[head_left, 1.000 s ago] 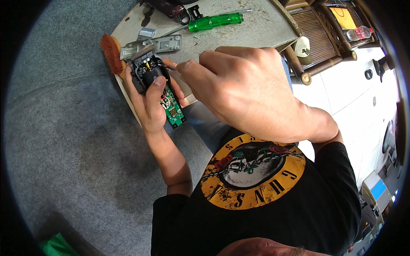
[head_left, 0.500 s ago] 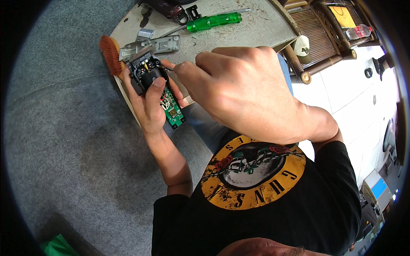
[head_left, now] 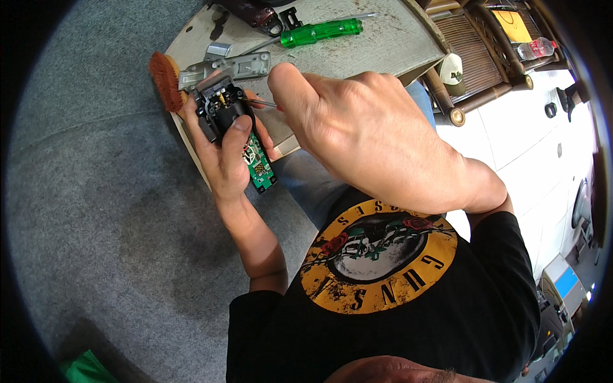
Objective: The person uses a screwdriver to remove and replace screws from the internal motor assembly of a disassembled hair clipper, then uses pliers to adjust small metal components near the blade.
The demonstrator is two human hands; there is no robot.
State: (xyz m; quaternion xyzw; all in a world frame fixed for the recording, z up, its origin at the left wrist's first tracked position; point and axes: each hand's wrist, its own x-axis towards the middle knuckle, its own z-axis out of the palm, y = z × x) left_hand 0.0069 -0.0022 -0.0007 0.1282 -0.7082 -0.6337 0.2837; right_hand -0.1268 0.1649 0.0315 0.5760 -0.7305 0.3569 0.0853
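Observation:
My left hand [head_left: 228,165] is wrapped round an opened hair clipper [head_left: 223,113], its thumb lying across the black motor part. The clipper's blade end points away from me, and a green circuit board [head_left: 260,167] with loose wires shows at the near end. My right hand [head_left: 357,127] is closed on a thin screwdriver [head_left: 262,103]; only its metal shaft shows, as the fist hides the handle. The shaft reaches the clipper's right side near the blade. Whether its tip sits in a screw, I cannot tell.
Beyond the hands, a worn pale table [head_left: 389,45] carries a green-handled screwdriver [head_left: 322,33], a grey clipper housing [head_left: 246,66] and a dark clipper [head_left: 249,14]. A reddish-bristled brush [head_left: 167,83] lies at its left edge. Right of it stands a bamboo chair [head_left: 476,54] with a cap [head_left: 451,71].
My right fist has turned and drawn slightly back from the clipper, exposing more of the screwdriver shaft. The clipper has tilted slightly in my left hand.

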